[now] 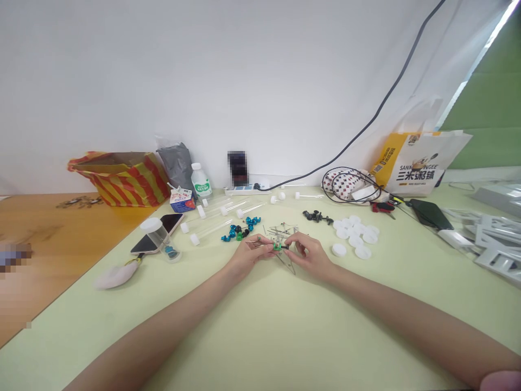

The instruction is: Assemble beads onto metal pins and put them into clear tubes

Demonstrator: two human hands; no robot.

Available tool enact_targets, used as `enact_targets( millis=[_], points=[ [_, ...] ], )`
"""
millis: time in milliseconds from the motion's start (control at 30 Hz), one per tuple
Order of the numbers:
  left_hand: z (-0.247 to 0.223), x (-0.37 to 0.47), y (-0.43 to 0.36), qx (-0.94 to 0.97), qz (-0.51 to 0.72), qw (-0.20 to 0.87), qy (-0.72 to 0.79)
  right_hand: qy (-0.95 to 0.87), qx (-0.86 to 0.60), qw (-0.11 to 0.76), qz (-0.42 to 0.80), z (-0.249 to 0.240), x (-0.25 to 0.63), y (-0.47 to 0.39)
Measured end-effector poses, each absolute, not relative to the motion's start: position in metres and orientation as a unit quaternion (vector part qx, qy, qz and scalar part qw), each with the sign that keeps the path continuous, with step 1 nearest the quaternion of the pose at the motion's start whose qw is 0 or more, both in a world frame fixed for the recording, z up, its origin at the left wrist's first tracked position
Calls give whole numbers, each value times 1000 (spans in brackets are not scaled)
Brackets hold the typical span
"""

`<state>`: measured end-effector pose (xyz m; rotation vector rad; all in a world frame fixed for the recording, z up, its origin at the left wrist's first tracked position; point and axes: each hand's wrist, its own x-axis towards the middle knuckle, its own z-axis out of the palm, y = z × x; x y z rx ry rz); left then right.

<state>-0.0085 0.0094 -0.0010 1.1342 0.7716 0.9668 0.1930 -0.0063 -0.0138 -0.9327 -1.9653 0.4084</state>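
Near the middle of the light green table, my left hand pinches a small green part. My right hand has its thumb and forefinger closed on a small black piece that meets the green part's right side. Thin metal rods lie in a loose pile just under and behind my fingertips. Blue, green and black small parts are heaped behind my left hand. Behind my right hand are several black pieces, with round white caps to their right.
Clear tubes with white caps lie at the back left. A capped jar, a phone and a bottle stand or lie left. A striped bag, a cable, a paper bag and white frames surround the area.
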Motion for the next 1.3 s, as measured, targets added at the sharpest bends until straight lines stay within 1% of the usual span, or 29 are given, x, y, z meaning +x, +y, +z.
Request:
enact_targets(
  millis=[533, 1300],
  points=[
    [-1, -8, 9, 493, 436, 673, 338, -790, -378, 444, 188, -14, 193, -6],
    [-3, -9, 10, 490, 441, 672, 337, -786, -386, 448, 183, -17, 193, -5]
  ],
)
